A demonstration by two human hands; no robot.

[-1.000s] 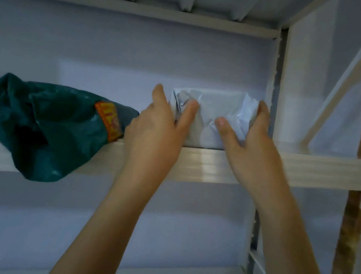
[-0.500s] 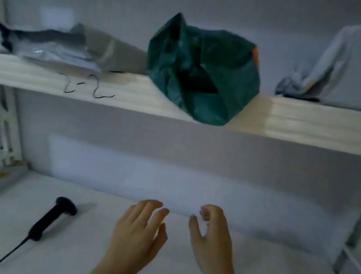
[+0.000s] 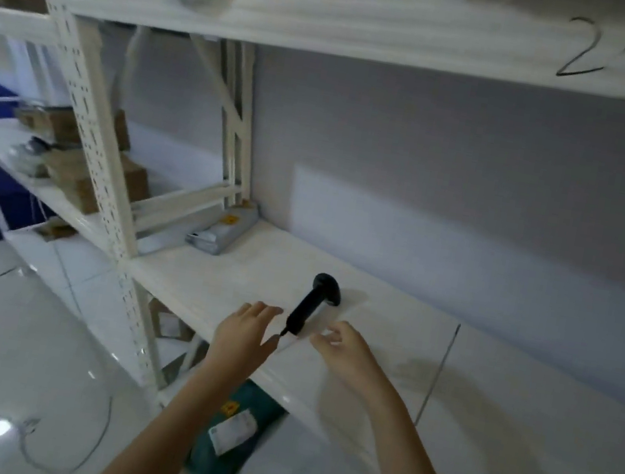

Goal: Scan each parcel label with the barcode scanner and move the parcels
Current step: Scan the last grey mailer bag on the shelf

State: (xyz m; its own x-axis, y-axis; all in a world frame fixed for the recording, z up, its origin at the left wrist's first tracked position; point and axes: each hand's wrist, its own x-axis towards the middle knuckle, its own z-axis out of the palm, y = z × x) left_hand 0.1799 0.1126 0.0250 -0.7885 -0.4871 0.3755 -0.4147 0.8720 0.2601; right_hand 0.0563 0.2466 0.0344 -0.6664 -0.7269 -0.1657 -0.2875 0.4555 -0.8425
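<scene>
Reaching toward the barcode scanner, we note both hands over the front edge of the middle shelf, neither touching it yet. The left hand has fingers straight and loosely spread, holding nothing; the right hand shows fingers loosely curled, also holding nothing. The scanner lies flat on the shelf near its front edge, head toward the wall, handle pointing at the gap between our hands, cord leaving the handle end over the edge. A green parcel with a white label lies on the shelf below, label upward.

In our judgement the step is taking up the scanner. We recommend one hand wrapping the handle mid-length, with the cord kept free of the shelf edge, leaving the other hand for the parcel. Blur prevents finer reading of the fingertips.
</scene>
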